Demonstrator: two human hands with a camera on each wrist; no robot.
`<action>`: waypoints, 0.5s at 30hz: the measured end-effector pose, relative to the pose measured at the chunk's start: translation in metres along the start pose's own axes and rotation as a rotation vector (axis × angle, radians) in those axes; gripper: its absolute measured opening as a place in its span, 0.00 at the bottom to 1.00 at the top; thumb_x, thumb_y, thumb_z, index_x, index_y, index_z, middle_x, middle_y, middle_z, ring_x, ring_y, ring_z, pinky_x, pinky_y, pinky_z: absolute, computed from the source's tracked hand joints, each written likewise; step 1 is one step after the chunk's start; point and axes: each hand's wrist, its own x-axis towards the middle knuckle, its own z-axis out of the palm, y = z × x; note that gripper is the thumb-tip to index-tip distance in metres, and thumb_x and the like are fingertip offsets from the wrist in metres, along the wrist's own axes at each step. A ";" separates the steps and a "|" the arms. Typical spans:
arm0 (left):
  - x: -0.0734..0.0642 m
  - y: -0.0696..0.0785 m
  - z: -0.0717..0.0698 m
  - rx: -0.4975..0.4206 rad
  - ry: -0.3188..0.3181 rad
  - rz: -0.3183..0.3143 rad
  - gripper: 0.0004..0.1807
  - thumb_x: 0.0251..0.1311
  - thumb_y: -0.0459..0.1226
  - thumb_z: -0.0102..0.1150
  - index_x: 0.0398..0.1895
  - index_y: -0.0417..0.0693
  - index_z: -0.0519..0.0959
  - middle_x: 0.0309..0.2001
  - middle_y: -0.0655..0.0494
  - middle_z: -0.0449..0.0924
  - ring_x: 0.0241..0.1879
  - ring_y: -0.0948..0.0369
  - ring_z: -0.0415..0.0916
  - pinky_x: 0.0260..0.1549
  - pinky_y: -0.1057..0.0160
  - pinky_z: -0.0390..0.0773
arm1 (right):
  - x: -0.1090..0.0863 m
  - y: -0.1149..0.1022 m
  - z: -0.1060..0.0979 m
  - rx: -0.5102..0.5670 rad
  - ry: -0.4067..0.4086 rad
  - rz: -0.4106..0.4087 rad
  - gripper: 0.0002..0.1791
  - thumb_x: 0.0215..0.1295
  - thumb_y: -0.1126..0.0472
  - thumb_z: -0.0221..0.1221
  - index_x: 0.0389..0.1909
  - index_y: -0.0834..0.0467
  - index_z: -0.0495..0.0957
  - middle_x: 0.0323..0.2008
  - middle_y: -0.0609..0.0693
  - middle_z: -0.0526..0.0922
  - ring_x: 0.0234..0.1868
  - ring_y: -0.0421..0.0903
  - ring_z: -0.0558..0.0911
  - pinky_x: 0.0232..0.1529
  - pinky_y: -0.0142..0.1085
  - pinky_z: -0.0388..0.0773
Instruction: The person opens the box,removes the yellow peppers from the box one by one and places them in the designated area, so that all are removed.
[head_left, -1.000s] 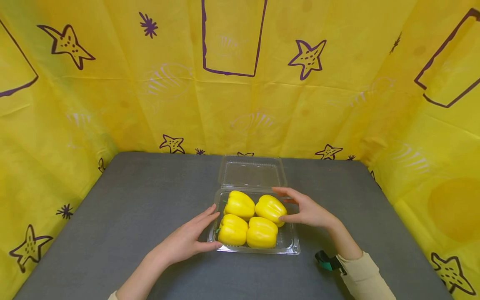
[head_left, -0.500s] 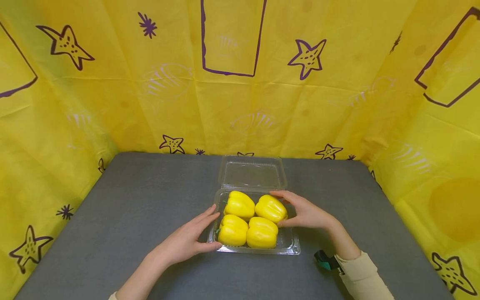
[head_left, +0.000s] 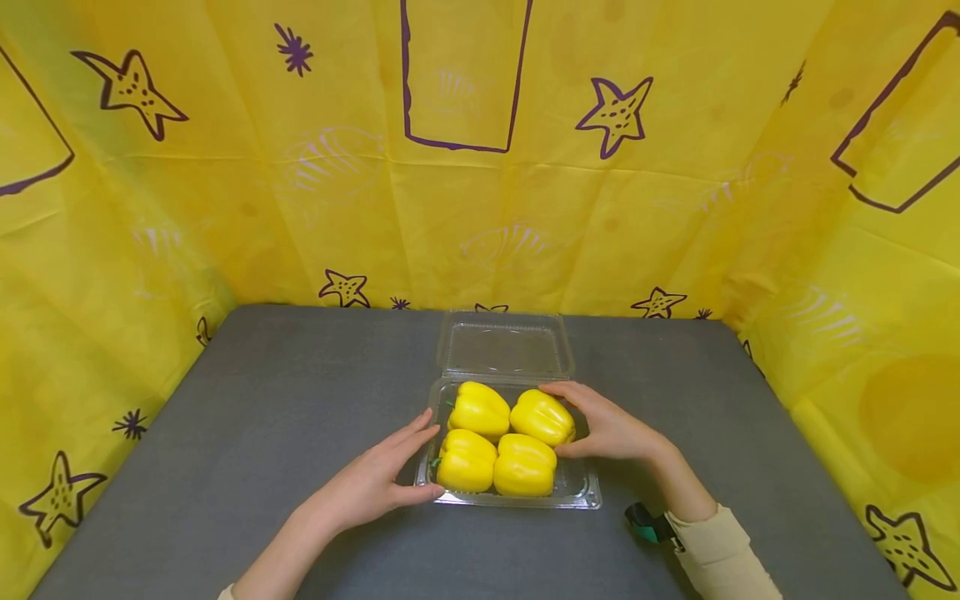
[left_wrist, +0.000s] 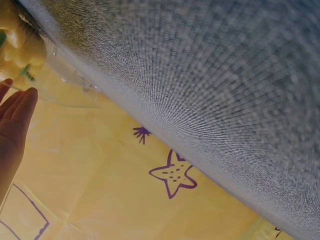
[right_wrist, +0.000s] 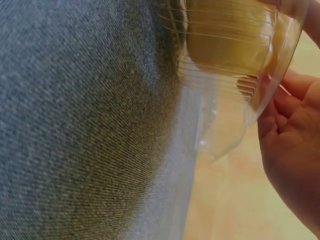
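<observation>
An open clear plastic clamshell container (head_left: 577, 492) holds several yellow bell peppers, one of them at the front left (head_left: 467, 462). My right hand (head_left: 611, 425) spans the back right yellow bell pepper (head_left: 542, 417), fingers behind it and thumb at its front. In the right wrist view those fingers (right_wrist: 295, 85) reach over the container's rim, and the pepper (right_wrist: 225, 40) shows through the ribbed wall. My left hand (head_left: 375, 475) rests at the container's left side, fingers straight and thumb at the front left corner. Its fingertips (left_wrist: 30, 95) lie beside the clear wall in the left wrist view.
The container's lid (head_left: 504, 343) lies folded back on the grey tabletop (head_left: 322, 375). A yellow curtain (head_left: 480, 200) with purple starfish drawings surrounds the table at the back and sides. A black wrist strap (head_left: 652, 525) shows by the right sleeve.
My right hand's fingers and thumb have drawn in closer around the back right bell pepper, the thumb dropping to its lower front edge. The left hand and the container have stayed put.
</observation>
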 end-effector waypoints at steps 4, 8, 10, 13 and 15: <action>0.000 0.000 0.000 0.002 0.001 -0.001 0.48 0.54 0.65 0.61 0.73 0.49 0.64 0.76 0.55 0.52 0.71 0.51 0.57 0.62 0.43 0.65 | 0.000 0.001 0.002 -0.018 0.017 -0.011 0.46 0.47 0.54 0.74 0.69 0.54 0.65 0.65 0.46 0.69 0.64 0.47 0.68 0.62 0.53 0.67; 0.000 0.000 0.000 0.002 0.003 0.010 0.48 0.54 0.65 0.60 0.72 0.48 0.64 0.76 0.54 0.52 0.71 0.50 0.58 0.62 0.43 0.65 | 0.001 0.002 0.003 -0.049 0.036 -0.035 0.46 0.46 0.55 0.74 0.69 0.54 0.66 0.64 0.47 0.69 0.62 0.46 0.70 0.60 0.51 0.69; 0.000 0.000 0.000 0.002 0.006 0.021 0.48 0.55 0.65 0.59 0.72 0.48 0.64 0.76 0.53 0.52 0.70 0.49 0.58 0.61 0.42 0.65 | 0.001 0.002 0.004 -0.063 0.042 -0.043 0.46 0.46 0.55 0.74 0.68 0.54 0.66 0.64 0.46 0.69 0.62 0.45 0.71 0.60 0.50 0.70; 0.000 0.000 0.000 0.001 0.007 0.027 0.48 0.55 0.66 0.59 0.72 0.48 0.64 0.76 0.53 0.52 0.70 0.49 0.58 0.61 0.42 0.66 | 0.001 0.003 0.004 -0.072 0.050 -0.050 0.46 0.45 0.55 0.74 0.68 0.53 0.66 0.64 0.44 0.70 0.60 0.44 0.71 0.58 0.49 0.72; 0.000 0.000 0.000 0.001 0.007 0.026 0.48 0.55 0.65 0.59 0.73 0.48 0.63 0.76 0.53 0.52 0.70 0.49 0.58 0.61 0.42 0.66 | 0.001 0.003 0.005 -0.073 0.054 -0.053 0.46 0.45 0.54 0.74 0.68 0.52 0.66 0.63 0.43 0.70 0.60 0.43 0.72 0.58 0.48 0.73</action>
